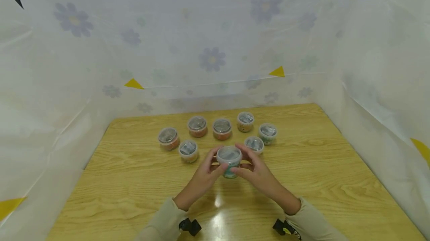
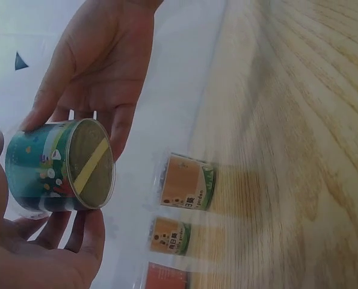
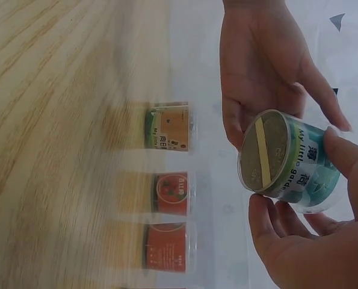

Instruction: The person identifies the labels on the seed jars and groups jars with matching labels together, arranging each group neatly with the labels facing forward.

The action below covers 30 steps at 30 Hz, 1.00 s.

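Observation:
A small round plastic tub (image 1: 229,155) with a clear lid and a teal wrap is held between both hands above the table, in front of the other tubs. My left hand (image 1: 203,171) grips its left side, fingers curled round it and thumb at the front. On the opposite side, my right hand (image 1: 258,171) holds it the same way. In the right wrist view the tub's label (image 3: 305,159) reads "My little garden". A pale yellow strip (image 2: 91,165) crosses its brownish base in the left wrist view.
Several similar lidded tubs stand behind the hands: orange-red ones (image 1: 168,143) at left and centre, tan (image 1: 245,123) and green (image 1: 267,135) ones at right. One tub (image 1: 254,144) stands right behind my right fingers. Patterned white sheeting (image 1: 211,32) surrounds the wooden table (image 1: 134,192).

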Available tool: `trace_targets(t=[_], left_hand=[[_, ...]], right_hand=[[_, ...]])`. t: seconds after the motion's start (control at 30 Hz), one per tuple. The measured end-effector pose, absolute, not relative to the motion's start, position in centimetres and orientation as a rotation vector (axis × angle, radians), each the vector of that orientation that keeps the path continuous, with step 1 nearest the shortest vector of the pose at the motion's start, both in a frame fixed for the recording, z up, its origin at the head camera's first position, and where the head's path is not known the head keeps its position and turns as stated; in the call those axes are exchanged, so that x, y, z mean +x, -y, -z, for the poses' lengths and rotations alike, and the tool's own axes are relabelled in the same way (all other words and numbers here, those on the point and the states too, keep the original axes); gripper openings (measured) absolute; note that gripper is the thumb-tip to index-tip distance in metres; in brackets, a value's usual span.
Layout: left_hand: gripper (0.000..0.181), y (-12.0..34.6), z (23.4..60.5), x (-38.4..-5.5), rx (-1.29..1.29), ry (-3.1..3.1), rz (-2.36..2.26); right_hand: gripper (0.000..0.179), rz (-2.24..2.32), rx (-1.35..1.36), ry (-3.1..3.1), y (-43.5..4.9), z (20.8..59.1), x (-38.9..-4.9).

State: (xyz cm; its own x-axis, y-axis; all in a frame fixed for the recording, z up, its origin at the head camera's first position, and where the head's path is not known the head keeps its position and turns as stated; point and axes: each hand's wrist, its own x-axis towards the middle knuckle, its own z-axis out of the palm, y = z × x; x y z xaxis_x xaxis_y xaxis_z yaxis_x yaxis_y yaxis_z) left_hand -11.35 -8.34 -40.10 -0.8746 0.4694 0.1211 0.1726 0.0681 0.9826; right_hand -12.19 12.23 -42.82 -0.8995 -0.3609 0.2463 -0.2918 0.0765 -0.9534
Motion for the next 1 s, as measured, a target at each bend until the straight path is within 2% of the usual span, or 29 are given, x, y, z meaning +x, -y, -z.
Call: trace_targets(t=[0.27,0.6,1.0], left_hand=[[0.054,8.3,40.24,-11.42,0.651,-2.147,-1.868],[0.047,8.56,40.6,-11.73,0.656,-2.245,-1.896],[0.057,8.22,40.5,-11.26,0.681,-2.137,-1.892]], right_hand=[[0.066,1.965,-0.655,-2.257,-12.4,42.6,-12.07],[0.06,2.022,-0.641,-2.28,-12.95,42.64,-11.92],[0.064,1.992,-0.651,-2.282,-12.67,42.81,-11.77]])
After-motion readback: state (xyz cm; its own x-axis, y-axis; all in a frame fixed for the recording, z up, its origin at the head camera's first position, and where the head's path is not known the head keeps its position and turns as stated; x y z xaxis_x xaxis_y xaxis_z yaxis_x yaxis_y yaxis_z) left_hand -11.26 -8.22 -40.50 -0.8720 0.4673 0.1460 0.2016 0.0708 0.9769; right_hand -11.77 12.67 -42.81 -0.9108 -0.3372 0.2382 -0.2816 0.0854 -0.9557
